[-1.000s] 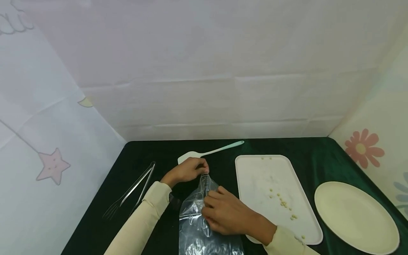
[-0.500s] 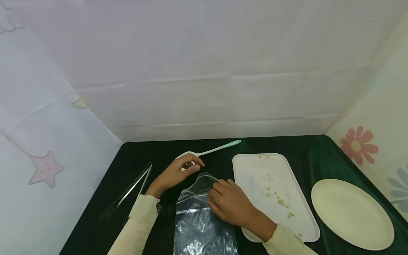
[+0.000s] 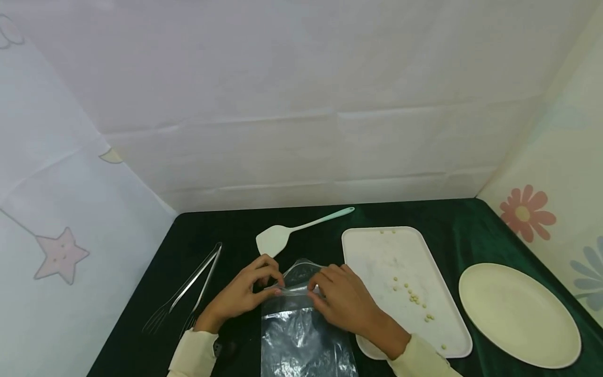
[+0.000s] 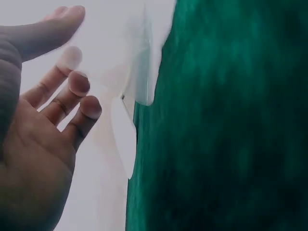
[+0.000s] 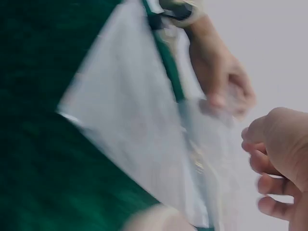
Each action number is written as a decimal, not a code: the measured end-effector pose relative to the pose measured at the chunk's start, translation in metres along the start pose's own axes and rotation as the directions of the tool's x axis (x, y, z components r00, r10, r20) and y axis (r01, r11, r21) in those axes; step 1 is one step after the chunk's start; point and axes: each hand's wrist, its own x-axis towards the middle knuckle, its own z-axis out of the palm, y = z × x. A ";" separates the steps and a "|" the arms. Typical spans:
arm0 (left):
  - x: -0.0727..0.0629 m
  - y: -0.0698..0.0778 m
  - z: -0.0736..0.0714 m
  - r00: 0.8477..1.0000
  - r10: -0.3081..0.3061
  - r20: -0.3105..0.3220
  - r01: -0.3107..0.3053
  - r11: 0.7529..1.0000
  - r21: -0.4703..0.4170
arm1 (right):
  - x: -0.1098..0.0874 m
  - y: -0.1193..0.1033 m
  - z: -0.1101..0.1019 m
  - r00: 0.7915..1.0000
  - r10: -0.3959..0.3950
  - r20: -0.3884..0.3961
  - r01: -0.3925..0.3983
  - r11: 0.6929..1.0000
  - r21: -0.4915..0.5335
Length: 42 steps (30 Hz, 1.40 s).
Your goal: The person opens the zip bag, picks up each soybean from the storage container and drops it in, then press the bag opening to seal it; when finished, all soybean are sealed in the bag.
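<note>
A clear plastic bag [image 3: 306,340] lies before me with its mouth toward the far side, where a looped edge stands up. My left hand [image 3: 247,288] pinches the left side of the mouth between thumb and index finger. In the left wrist view, the other fingers of the left hand [image 4: 48,110] are spread and the bag [image 4: 142,72] looks washed out. Across from it, my right hand [image 3: 346,301] pinches the right side of the mouth. Blurred in the right wrist view, the bag [image 5: 130,110] stretches toward the right hand [image 5: 279,159], whose fingers are bent.
A white spatula [image 3: 273,240] lies beyond the bag. Metal tongs [image 3: 195,280] lie to the left. At right, a white tray [image 3: 372,256] bears several small pale-yellow pieces [image 3: 414,298], beside a cream oval plate [image 3: 520,317]. Dark green cloth [image 3: 216,225] covers the table.
My left hand let go of the bag's top, moved left and toward me, and pinches its left side. The bag's mouth has spread wider; the spatula's blade is uncovered.
</note>
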 end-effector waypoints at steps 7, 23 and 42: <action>0.000 -0.004 0.003 0.996 0.074 -0.052 -0.077 0.996 -0.048 | -0.009 0.055 -0.047 0.969 0.203 0.142 -0.223 0.964 0.142; 0.001 0.015 -0.001 0.979 0.163 -0.123 -0.181 0.970 -0.161 | -0.054 0.139 -0.072 0.804 0.362 0.473 -0.478 0.865 0.151; -0.001 -0.008 0.005 0.984 0.152 -0.097 -0.168 0.970 -0.178 | -0.029 0.124 -0.064 0.889 0.447 0.097 -0.450 0.817 0.361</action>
